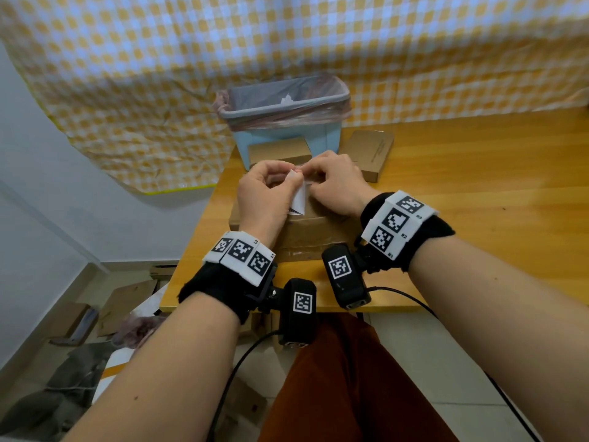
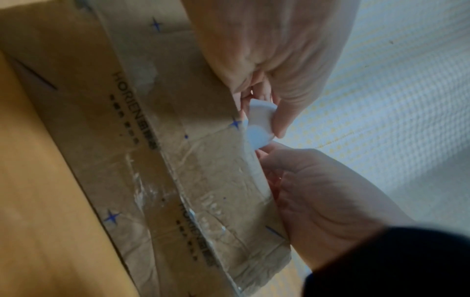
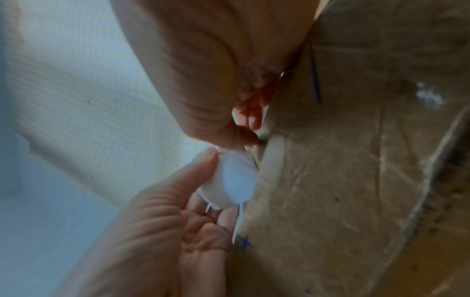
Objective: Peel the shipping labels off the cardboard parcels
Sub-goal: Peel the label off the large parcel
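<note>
A lined blue bin (image 1: 287, 135) stands on the wooden table (image 1: 478, 193) before a checked cloth (image 1: 159, 74).

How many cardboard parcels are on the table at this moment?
3. One parcel lies under both hands, nearest the person. A second parcel sits behind it, against the bin. A third parcel lies right of the bin. Others may be hidden behind the hands.
</note>
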